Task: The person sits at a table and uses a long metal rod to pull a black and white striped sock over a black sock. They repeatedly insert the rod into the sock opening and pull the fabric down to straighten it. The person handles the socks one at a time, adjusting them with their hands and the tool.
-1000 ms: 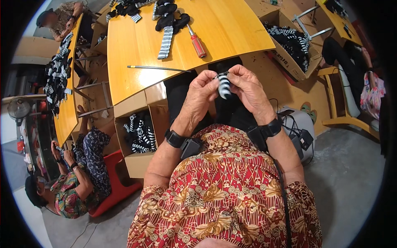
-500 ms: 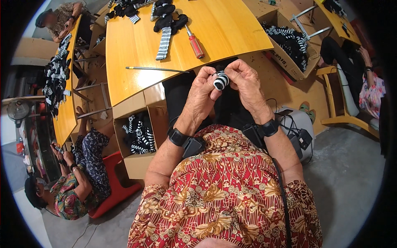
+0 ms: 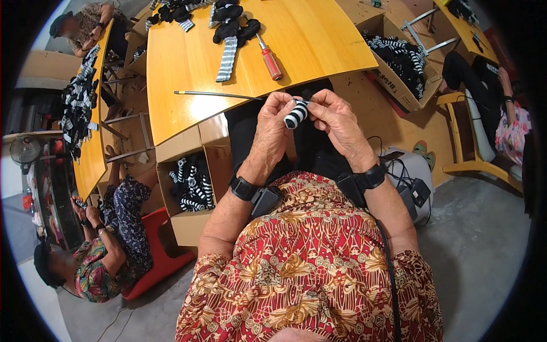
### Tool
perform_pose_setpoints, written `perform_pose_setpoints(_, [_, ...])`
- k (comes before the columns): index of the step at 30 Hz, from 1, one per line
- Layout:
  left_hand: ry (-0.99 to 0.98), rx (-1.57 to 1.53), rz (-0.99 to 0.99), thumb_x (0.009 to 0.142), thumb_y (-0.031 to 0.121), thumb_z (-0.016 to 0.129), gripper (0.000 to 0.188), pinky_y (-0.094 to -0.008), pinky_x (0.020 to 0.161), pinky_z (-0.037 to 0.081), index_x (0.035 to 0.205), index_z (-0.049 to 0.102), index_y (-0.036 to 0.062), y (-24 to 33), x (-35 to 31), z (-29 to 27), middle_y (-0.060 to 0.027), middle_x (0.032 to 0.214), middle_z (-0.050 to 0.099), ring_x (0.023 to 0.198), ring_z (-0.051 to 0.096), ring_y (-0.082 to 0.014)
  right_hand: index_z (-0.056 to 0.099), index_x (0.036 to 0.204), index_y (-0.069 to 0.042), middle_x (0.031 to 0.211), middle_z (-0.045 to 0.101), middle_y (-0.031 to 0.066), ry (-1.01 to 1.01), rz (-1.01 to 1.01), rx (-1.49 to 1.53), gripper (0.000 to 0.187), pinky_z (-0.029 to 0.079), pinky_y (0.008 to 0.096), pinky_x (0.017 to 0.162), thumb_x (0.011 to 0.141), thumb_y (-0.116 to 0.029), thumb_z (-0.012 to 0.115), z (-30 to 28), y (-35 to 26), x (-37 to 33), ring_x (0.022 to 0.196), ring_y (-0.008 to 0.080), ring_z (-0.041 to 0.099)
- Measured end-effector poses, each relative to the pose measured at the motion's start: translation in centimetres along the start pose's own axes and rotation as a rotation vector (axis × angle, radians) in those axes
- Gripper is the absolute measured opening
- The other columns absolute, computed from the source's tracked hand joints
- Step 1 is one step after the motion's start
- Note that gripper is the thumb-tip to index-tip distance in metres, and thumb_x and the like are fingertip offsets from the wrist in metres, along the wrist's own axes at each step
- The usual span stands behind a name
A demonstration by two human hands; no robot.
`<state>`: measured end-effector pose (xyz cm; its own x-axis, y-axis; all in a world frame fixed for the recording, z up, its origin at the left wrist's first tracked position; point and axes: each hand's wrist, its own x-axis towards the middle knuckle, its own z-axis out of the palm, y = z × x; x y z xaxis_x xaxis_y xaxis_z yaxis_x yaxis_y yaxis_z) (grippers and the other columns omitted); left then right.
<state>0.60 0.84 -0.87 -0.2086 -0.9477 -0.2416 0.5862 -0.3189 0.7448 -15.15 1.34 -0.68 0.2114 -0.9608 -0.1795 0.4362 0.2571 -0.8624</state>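
Workroom with a gray floor (image 3: 461,251) and a yellow wooden tabletop (image 3: 319,40) right in front of the wearer. Nearest is the wearer's red and gold patterned shirt (image 3: 307,262), then a black band on each wrist. Both hands are up just off the tabletop's near edge: the left hand (image 3: 272,122) has its thumb and fingers pinched on a small black-and-white striped knit piece (image 3: 296,115), and the right hand (image 3: 337,117) is pinching its upper end too, so it's held between them, rounded tip pointing down. Off to the left, below the near edge, a cardboard box (image 3: 188,229) holds a bunch of similar striped knits (image 3: 196,185). Over on the right there's a pale bin (image 3: 424,171) with black cables by it. On the tabletop, a thin black rod (image 3: 216,94) lies by the near edge toward the left corner, and a red-handled screwdriver (image 3: 272,62) sits farther in, next to a gray-striped knit strip (image 3: 227,60). More black and striped knits (image 3: 176,12) are heaped at the far edge. Past the right edge is another box (image 3: 393,91) full of them. Co-workers sit left and right, one on a red chair (image 3: 165,256) by a side table (image 3: 90,171) piled with knits.
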Motion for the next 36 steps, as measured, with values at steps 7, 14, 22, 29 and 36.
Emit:
perform_pose_setpoints(7, [-0.110, -0.252, -0.125, 0.090, 0.006, 0.059, 0.013, -0.0178, 0.050, 0.035, 0.101, 0.053, 0.0098, -1.3, 0.2, -0.7, 0.0000, 0.085, 0.059, 0.051, 0.041, -0.0019, 0.059, 0.090, -0.010, 0.073, 0.055, -0.0061, 0.094, -0.047, -0.020, 0.005, 0.034, 0.0164, 0.052, 0.092, -0.013, 0.062, 0.1, 0.3, 0.3, 0.061, 0.0003, 0.045])
perform_pose_setpoints(14, [-0.234, -0.186, -0.205, 0.092, 0.014, 0.062, 0.013, -0.0190, 0.050, 0.034, 0.102, 0.056, 0.0083, -0.8, -0.7, -0.1, 0.0010, 0.078, 0.057, 0.050, 0.041, -0.0023, 0.060, 0.090, -0.010, 0.074, 0.057, -0.0056, 0.169, -0.008, 0.002, 0.005, 0.036, 0.0160, 0.052, 0.092, -0.014, 0.062, 0.4, 0.3, 0.4, 0.061, 0.0003, 0.047])
perform_pose_setpoints(22, [0.039, 0.099, -0.091, 0.095, 0.016, 0.059, 0.006, -0.0138, 0.049, 0.033, 0.096, 0.056, 0.0110, -0.7, -0.6, 0.2, 0.0042, 0.082, 0.057, 0.060, 0.045, -0.0011, 0.060, 0.091, -0.007, 0.071, 0.056, -0.0056, 0.141, -0.066, -0.034, 0.007, 0.033, 0.0148, 0.050, 0.092, -0.014, 0.063, 0.0, 0.5, -0.2, 0.059, 0.0002, 0.046])
perform_pose_setpoints(29, [-0.021, 0.098, -0.083, 0.095, 0.009, 0.054, 0.004, -0.0138, 0.048, 0.033, 0.092, 0.054, 0.0117, -0.5, -0.5, -0.3, 0.0047, 0.079, 0.053, 0.058, 0.045, -0.0005, 0.061, 0.090, -0.008, 0.069, 0.054, -0.0061, 0.070, -0.010, -0.042, 0.004, 0.032, 0.0154, 0.048, 0.091, -0.011, 0.062, 0.3, -0.6, -0.6, 0.056, 0.0000, 0.044])
perform_pose_setpoints(36, [-0.020, -0.210, -0.173, 0.096, 0.010, 0.054, 0.001, -0.0163, 0.048, 0.031, 0.095, 0.053, 0.0099, -1.8, -0.1, -0.9, 0.0029, 0.078, 0.054, 0.049, 0.038, -0.0018, 0.060, 0.086, -0.005, 0.070, 0.056, -0.0048, 0.184, 0.009, -0.278, 0.004, 0.033, 0.0168, 0.048, 0.089, -0.007, 0.062, 0.0, 0.1, 0.3, 0.057, 0.0000, 0.045])
